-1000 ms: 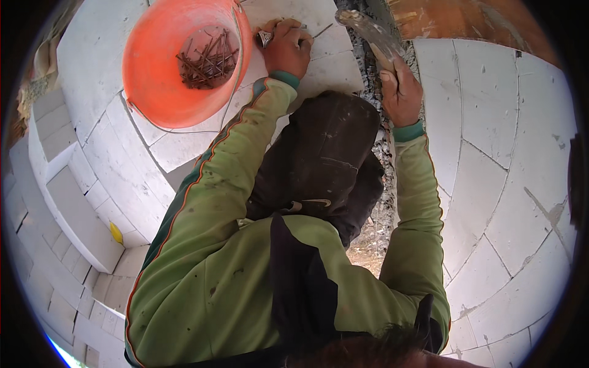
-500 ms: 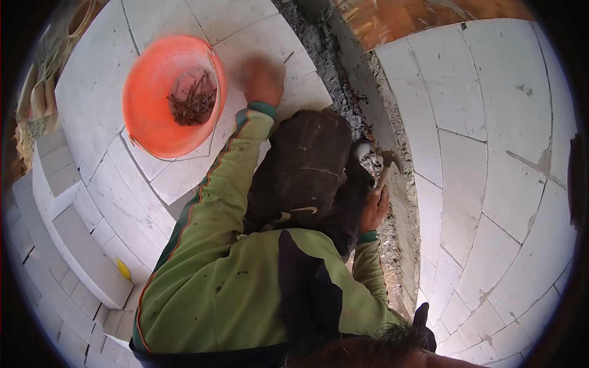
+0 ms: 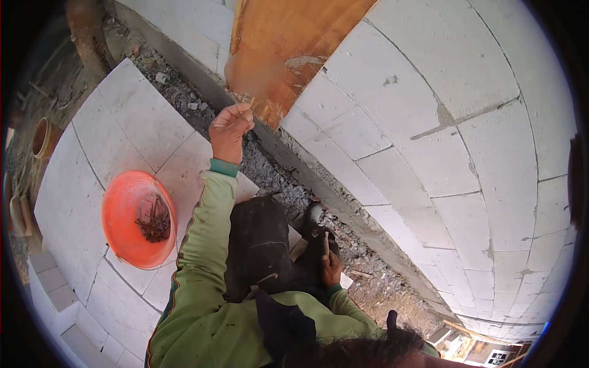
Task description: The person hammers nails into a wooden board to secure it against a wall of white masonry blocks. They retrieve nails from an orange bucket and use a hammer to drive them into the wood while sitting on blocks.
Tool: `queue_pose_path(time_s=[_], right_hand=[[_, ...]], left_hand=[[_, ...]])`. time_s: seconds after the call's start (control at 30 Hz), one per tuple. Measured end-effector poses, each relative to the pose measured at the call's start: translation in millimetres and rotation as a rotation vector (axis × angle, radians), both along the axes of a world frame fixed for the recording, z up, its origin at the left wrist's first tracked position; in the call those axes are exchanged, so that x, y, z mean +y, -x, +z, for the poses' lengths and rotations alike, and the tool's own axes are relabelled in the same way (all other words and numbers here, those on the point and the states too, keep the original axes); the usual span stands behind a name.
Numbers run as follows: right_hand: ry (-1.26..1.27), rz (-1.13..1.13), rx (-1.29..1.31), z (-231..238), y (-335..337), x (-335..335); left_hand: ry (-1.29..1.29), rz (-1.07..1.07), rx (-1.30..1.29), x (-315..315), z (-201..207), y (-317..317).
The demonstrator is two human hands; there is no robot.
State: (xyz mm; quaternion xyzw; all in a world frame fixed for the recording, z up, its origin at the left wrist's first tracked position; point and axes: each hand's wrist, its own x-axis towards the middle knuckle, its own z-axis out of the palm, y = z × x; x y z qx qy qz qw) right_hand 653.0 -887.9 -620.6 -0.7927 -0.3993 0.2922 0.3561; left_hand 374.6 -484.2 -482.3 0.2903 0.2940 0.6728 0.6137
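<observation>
My left hand (image 3: 228, 132) is raised in front of the orange-brown wooden panel, its fingers pinched on a thin nail (image 3: 252, 102) that points upward. Down by my knee, my right hand (image 3: 331, 268) is wrapped round the pale handle of a hammer (image 3: 326, 243). The hammer's dark head, near my shoe, is hard to make out. To the left of my arm, an orange bucket (image 3: 116, 211) stands on white blocks, with a heap of rusty nails (image 3: 153, 221) inside.
A white block wall (image 3: 423, 159) rises on the right, meeting the wooden panel (image 3: 294, 37). Grey rubble (image 3: 270, 165) fills the gap at the wall's foot. White blocks (image 3: 73, 165) form the platform at left. Beyond it are a brown pot (image 3: 46, 138) and a post (image 3: 89, 34).
My left hand has moved from beside the bucket up and forward to the wooden panel, carrying the nail. The view has turned toward the wall. My right hand still holds the hammer low.
</observation>
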Motion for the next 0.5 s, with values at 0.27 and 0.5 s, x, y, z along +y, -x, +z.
queue_pose_path(time_s=[0.27,0.5], right_hand=[[0.082,0.004,-0.067,4,3,-2],[-0.045,-0.02,-0.134,14,4,-10]], left_hand=[[-0.511,0.051,0.055,113,183,-57],[-0.679,0.039,0.134,156,304,-106]])
